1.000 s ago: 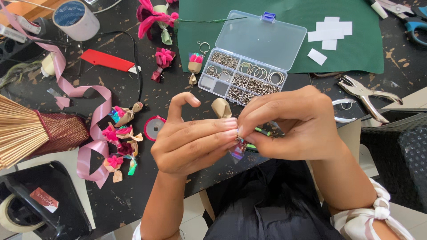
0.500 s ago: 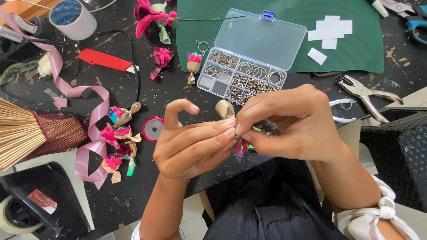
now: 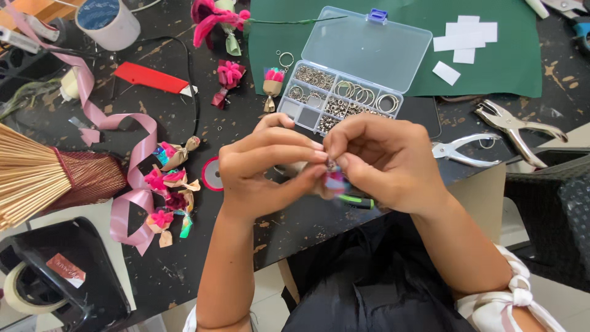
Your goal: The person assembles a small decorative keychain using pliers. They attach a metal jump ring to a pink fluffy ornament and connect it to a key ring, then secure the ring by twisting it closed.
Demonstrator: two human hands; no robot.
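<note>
Small colourful charm (image 3: 335, 181) between both hands' fingertips

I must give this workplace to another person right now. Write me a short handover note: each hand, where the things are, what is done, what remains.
Left hand: pinches a small colourful ornament from the left.
Right hand: fingertips meet the left's at the ornament's top; a tiny metal piece seems between them, unclear.
Things: open compartment box of metal rings just behind the hands; pliers to the right.
Done: several similar ornaments lie left, beside the pink ribbon.
Left: this one is not yet put down.
</note>
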